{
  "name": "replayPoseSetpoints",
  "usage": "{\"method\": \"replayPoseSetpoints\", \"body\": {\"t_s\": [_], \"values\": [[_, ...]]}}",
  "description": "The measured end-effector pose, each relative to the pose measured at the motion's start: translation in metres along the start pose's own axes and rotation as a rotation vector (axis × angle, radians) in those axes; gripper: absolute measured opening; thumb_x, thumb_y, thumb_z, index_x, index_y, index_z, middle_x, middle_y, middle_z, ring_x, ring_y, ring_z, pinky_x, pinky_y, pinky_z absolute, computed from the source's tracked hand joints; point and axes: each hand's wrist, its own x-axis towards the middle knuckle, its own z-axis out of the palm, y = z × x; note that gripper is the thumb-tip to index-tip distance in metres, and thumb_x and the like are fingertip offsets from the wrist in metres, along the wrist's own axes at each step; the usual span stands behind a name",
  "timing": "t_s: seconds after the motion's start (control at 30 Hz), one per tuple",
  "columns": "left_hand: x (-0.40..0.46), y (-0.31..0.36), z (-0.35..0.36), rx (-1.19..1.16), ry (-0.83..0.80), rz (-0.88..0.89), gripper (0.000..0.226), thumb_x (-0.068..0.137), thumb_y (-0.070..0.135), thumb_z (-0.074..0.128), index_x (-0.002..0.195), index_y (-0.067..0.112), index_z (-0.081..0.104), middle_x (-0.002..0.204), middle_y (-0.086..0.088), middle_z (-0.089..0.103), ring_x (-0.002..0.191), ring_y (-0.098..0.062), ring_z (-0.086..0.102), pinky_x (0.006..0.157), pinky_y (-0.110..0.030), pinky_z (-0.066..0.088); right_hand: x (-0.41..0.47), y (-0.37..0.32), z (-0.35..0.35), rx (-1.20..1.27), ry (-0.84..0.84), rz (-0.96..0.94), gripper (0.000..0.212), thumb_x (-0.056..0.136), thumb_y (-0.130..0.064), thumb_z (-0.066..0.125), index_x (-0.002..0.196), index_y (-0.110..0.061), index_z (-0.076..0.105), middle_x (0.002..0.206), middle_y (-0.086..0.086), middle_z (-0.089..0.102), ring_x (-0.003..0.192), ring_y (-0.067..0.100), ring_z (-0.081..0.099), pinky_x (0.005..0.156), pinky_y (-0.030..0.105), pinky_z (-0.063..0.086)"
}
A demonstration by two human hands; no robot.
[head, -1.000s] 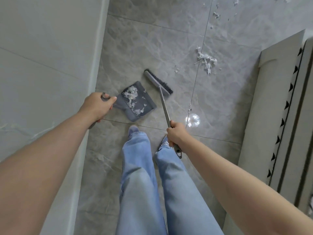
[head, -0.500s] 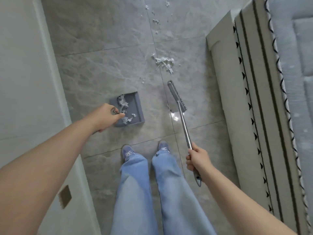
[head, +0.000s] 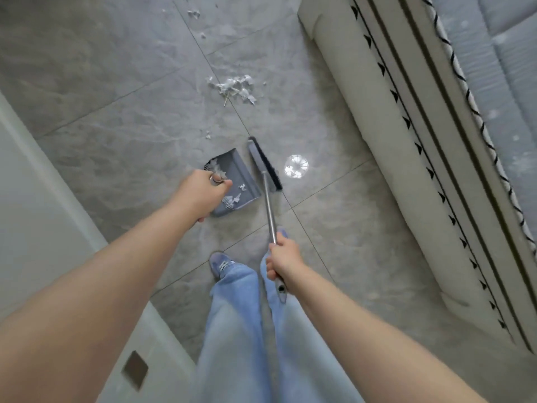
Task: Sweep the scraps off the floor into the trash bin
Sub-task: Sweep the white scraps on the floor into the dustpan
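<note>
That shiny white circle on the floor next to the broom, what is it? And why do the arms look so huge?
Head view: the bright round spot is most likely a light reflecting off the glossy grey floor tiles, beside the grey long-handled broom; the wide-angle lens stretches the forearms near the frame edges, so they look bigger than the hands; the striped bed edge is slightly motion-blurred.

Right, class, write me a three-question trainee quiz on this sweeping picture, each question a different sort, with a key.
1. True or false: the dustpan already holds some scraps.
2. Which hand grips the broom handle? A) left hand B) right hand C) both
3. Fill in: the biggest scrap pile lies on the floor ____ the dustpan, away from the person.

Key: 1 true; 2 B; 3 beyond
</note>
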Motion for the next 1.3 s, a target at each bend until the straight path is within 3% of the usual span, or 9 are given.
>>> {"method": "replayPoseSetpoints", "body": {"t_s": [0.2,0.37,0.5,0.57,0.63,0.8,1.07,1.17,1.3], "values": [[0.001,0.018,0.008,0.041,0.023,-0.007,0.037,0.095,0.033,0.058,0.064,0.018,0.046,0.049,-0.009,0.042,0.039,-0.024,0.037,0.042,-0.026,0.035,-0.034,0.035,-0.017,0.217,-0.095,-0.060,0.049,0.102,-0.013,0.036,0.141,-0.043,0.038,0.060,-0.001,0.025,0.048,0.012,0.023,0.039,0.019,0.024],[0.005,0.021,0.009,0.013,-0.010,-0.058,0.036,0.096,0.034,0.059,0.069,0.016,0.044,0.040,-0.002,0.035,0.030,-0.019,0.028,0.037,-0.022,0.029,0.011,0.002,-0.060,0.127,0.040,-0.094,0.049,0.101,-0.012,0.035,0.143,-0.036,0.041,0.057,-0.002,0.032,0.037,0.011,0.030,0.035,0.020,0.029],[0.005,0.032,0.018,-0.003,-0.056,-0.031,0.035,0.097,0.031,0.058,0.073,0.013,0.041,0.032,0.005,0.030,0.024,-0.012,0.024,0.031,-0.018,0.022,0.042,-0.020,-0.062,0.048,0.010,-0.010,0.034,0.098,-0.012,0.035,0.108,-0.041,0.048,0.066,0.002,0.039,0.031,0.015,0.035,0.045,0.026,0.037],[0.007,0.042,0.023,0.020,-0.082,-0.009,0.035,0.097,0.032,0.059,0.073,0.012,0.044,0.036,0.001,0.031,0.026,-0.015,0.024,0.032,-0.018,0.023,0.036,-0.017,-0.068,0.027,-0.028,0.004,0.049,0.098,-0.013,0.036,0.136,-0.042,0.042,0.072,-0.002,0.039,0.035,0.015,0.038,0.041,0.025,0.038],[0.010,0.053,0.025,0.038,-0.096,-0.006,0.035,0.097,0.034,0.060,0.073,0.010,0.048,0.040,-0.002,0.032,0.029,-0.016,0.025,0.035,-0.019,0.025,0.021,-0.010,-0.087,0.093,-0.116,0.010,0.054,0.100,-0.013,0.036,0.147,-0.039,0.033,0.070,-0.005,0.034,0.036,0.011,0.033,0.036,0.019,0.031],[0.022,0.096,0.049,0.078,-0.130,0.005,0.038,0.095,0.036,0.061,0.074,0.007,0.051,0.042,-0.004,0.034,0.031,-0.016,0.026,0.037,-0.019,0.026,0.012,-0.014,-0.170,0.289,-0.129,0.001,0.045,0.103,-0.011,0.038,0.141,-0.034,0.044,0.063,0.000,0.025,0.041,0.009,0.020,0.037,0.014,0.019],[0.052,0.176,0.112,0.188,-0.190,0.054,0.040,0.095,0.040,0.060,0.071,0.010,0.050,0.043,-0.006,0.038,0.030,-0.018,0.030,0.039,-0.022,0.029,0.107,-0.079,-0.312,0.216,0.220,-0.019,0.058,0.098,-0.003,0.034,0.151,-0.026,0.031,0.063,-0.005,0.027,0.036,0.011,0.026,0.032,0.017,0.023],[0.056,0.189,0.125,0.174,-0.168,0.047,0.039,0.096,0.038,0.059,0.071,0.010,0.048,0.043,-0.007,0.038,0.029,-0.018,0.029,0.039,-0.022,0.029,0.128,-0.075,-0.313,0.072,0.191,0.027,0.066,0.092,-0.001,0.030,0.152,-0.027,0.028,0.068,-0.010,0.030,0.035,0.016,0.035,0.037,0.023,0.030],[0.056,0.196,0.131,0.229,-0.145,0.045,0.037,0.096,0.039,0.057,0.070,0.014,0.047,0.044,-0.007,0.039,0.030,-0.018,0.031,0.039,-0.023,0.031,0.098,-0.037,-0.275,-0.024,0.095,-0.037,0.057,0.094,-0.014,0.037,0.147,-0.036,0.037,0.069,0.000,0.045,0.046,0.017,0.040,0.042,0.024,0.038]]}}
